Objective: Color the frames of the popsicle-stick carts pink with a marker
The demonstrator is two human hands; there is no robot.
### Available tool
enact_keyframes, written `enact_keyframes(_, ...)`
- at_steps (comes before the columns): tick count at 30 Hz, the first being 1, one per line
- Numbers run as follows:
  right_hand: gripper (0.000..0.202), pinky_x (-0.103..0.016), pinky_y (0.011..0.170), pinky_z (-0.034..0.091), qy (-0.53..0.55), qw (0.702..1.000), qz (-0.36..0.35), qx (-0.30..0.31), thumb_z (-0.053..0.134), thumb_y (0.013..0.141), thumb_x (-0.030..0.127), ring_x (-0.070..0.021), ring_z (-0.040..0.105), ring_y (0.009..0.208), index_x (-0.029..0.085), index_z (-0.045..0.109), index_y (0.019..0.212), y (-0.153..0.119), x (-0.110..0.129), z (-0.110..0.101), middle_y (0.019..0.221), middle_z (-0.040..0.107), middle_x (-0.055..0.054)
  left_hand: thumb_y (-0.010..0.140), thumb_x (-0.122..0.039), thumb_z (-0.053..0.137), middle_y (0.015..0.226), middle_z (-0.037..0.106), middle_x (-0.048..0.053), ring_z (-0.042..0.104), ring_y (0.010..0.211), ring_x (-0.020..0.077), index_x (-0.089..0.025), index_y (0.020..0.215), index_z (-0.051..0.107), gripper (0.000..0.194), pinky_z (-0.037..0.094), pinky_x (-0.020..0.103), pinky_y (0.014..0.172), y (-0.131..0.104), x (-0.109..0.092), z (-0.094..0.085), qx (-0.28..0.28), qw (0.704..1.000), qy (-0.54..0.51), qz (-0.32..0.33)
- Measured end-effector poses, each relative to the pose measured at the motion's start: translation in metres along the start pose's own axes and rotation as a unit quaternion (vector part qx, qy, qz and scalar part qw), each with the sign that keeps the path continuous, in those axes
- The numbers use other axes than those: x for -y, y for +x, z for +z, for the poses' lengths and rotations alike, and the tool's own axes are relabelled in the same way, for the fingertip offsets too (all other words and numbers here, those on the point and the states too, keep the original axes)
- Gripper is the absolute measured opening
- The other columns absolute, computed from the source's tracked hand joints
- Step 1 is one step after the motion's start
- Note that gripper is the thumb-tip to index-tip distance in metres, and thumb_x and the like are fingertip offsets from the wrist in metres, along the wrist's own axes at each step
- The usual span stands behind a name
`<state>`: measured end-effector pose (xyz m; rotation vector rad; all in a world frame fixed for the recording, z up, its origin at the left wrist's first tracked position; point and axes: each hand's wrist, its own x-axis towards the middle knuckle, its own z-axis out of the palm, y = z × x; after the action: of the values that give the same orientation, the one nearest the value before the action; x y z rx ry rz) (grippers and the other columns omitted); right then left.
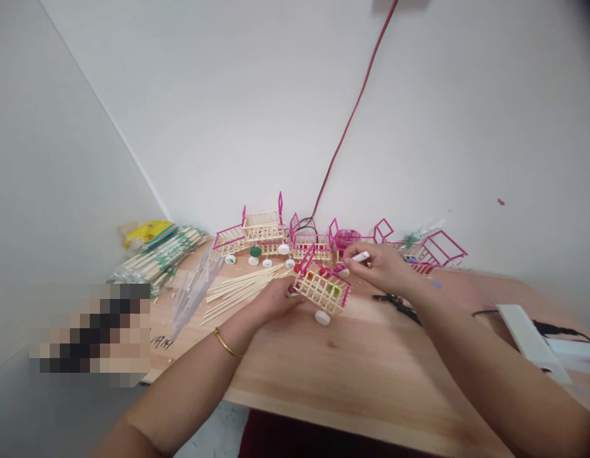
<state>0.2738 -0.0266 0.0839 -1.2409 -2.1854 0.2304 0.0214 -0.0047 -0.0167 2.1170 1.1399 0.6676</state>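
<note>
A small stick cart (321,291) with pink edges and bottle-cap wheels is tilted above the table, held by my left hand (281,298) at its left end. One white cap wheel (323,317) shows at its lower side. My right hand (378,267) is closed round a white and pink marker (359,257), whose pink end points down-left at the cart's upper edge. Whether the marker's end touches the cart is too small to tell. Red and green pieces show between the cart's sticks.
More stick carts (263,227) stand along the wall behind. Loose sticks (242,289), clear plastic strips (194,292) and bagged sticks (173,254) lie at left. A pink cup (348,239) sits behind my right hand; black pliers (403,308) and a white strip (532,340) are at right.
</note>
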Motion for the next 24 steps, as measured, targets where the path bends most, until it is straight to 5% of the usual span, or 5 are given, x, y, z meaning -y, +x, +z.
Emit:
enact_keyframes(9, 0.016, -0.024, 0.054, 0.040, 0.054, 0.998, 0.007, -0.020, 0.054, 0.082, 0.032, -0.0138, 0.056, 0.058, 0.020, 0.062, 0.077, 0.028, 0.012, 0.014, 0.066, 0.065, -0.001, 0.079, -0.028, 0.060, 0.093, 0.071, 0.004, 0.061, 0.081, 0.0195, -0.017, 0.101, 0.065, 0.025, 0.045, 0.028, 0.072, -0.001, -0.003, -0.002, 0.011, 1.000, -0.002, 0.013)
enact_keyframes(24, 0.018, -0.026, 0.059, 0.042, 0.049, 0.999, -0.003, 0.000, 0.053, 0.087, 0.034, -0.0149, 0.058, 0.064, 0.019, 0.064, 0.084, 0.009, 0.004, 0.005, 0.075, 0.068, -0.003, 0.079, -0.030, 0.061, 0.096, 0.071, 0.005, 0.062, 0.085, 0.0208, -0.017, 0.100, 0.066, 0.025, 0.046, 0.030, 0.075, -0.001, -0.003, -0.001, 0.005, 1.000, -0.003, 0.007)
